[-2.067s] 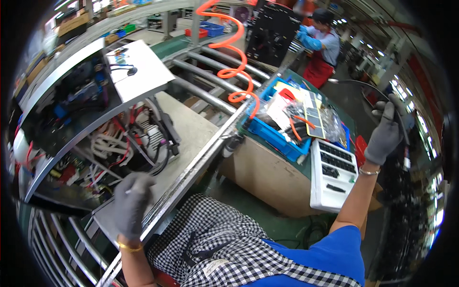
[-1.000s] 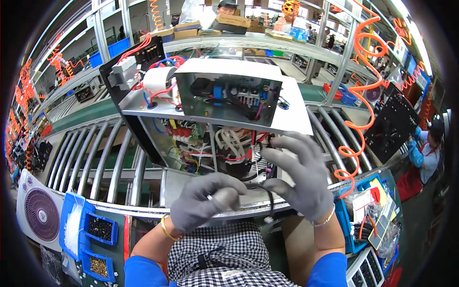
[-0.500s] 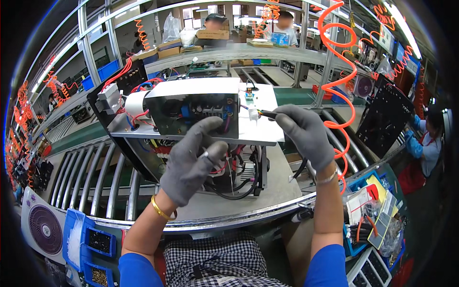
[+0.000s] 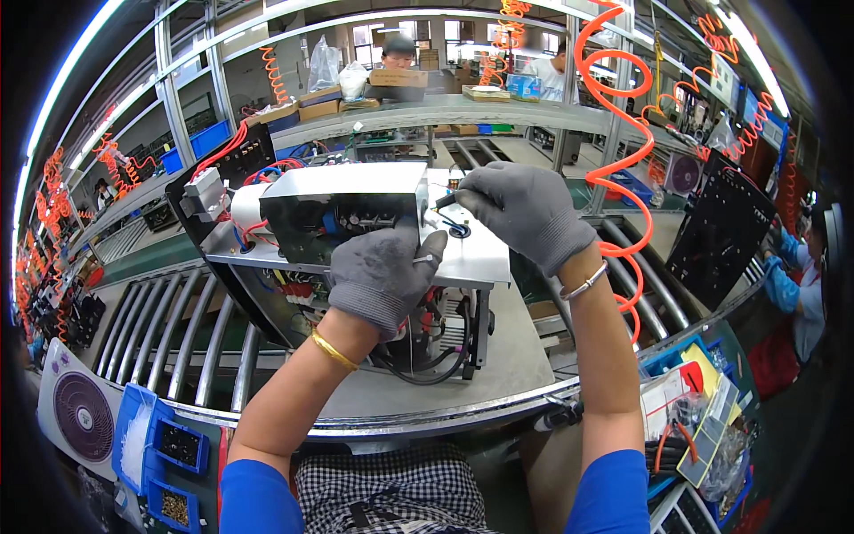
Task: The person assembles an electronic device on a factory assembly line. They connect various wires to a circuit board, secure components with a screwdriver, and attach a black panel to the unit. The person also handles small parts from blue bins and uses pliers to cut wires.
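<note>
A metal machine chassis [image 4: 485,258] with wiring inside its lower part stands on the bench before me. On its white top plate sits a dark-fronted box [image 4: 298,227] with a white cover; circuit parts show through its front. My grey-gloved right hand [image 4: 525,212] pinches the end of a black cable [image 4: 445,201] above the plate, beside the box's right end. Below it, black wire passes through a round grommet [image 4: 457,230]. My left hand [image 4: 381,271], also gloved, is at the box's lower right corner with its fingers curled. A small light-coloured piece shows by its thumb; what it grips is hidden.
Roller conveyors [image 4: 182,338] run left and right of the bench. An orange coiled air hose [image 4: 614,160] hangs close to my right arm. Blue part bins [image 4: 181,445] lie at lower left, tools and bags at lower right. A co-worker [image 4: 801,276] stands far right by a black panel [image 4: 721,222].
My right hand has moved left and away from me with the black cable, toward the box. My left hand has shifted right, its fingers now more curled. The view has turned slightly.
</note>
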Motion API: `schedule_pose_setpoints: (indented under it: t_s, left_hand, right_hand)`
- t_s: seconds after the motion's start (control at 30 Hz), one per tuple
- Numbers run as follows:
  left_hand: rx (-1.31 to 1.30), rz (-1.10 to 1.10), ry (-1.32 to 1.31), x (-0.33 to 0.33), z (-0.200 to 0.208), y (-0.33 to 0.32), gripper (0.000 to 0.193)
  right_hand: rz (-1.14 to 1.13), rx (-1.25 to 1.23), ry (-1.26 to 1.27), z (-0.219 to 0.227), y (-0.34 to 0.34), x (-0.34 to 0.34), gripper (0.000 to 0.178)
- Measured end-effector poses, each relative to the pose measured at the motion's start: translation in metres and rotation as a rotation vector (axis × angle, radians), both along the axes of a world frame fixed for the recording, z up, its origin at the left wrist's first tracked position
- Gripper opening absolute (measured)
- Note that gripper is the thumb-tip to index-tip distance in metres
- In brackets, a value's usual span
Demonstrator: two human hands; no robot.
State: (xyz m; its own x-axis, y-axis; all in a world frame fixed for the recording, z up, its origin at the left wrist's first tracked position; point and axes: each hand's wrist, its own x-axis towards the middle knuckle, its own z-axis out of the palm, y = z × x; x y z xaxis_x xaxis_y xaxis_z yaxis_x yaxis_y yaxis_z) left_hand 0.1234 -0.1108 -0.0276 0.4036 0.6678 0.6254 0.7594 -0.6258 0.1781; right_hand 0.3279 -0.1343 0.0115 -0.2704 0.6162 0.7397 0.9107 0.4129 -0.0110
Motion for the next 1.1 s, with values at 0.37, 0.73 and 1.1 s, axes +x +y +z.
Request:
schedule_pose_setpoints:
  t_s: [0.37, 0.73, 1.1]
  left_hand:
    - [0.013, 0.032, -0.042, 0.009, -0.007, -0.002, 0.046]
    - [0.125, 0.033, -0.174, 0.015, -0.021, 0.000, 0.036]
    - [0.235, 0.092, -0.318, 0.027, -0.031, 0.007, 0.035]
  right_hand:
    - [0.114, 0.005, -0.120, 0.021, -0.007, -0.002, 0.017]
    - [0.284, -0.032, 0.123, -0.011, 0.008, 0.009, 0.021]
    - [0.281, 0.060, 0.126, -0.038, 0.005, -0.005, 0.027]
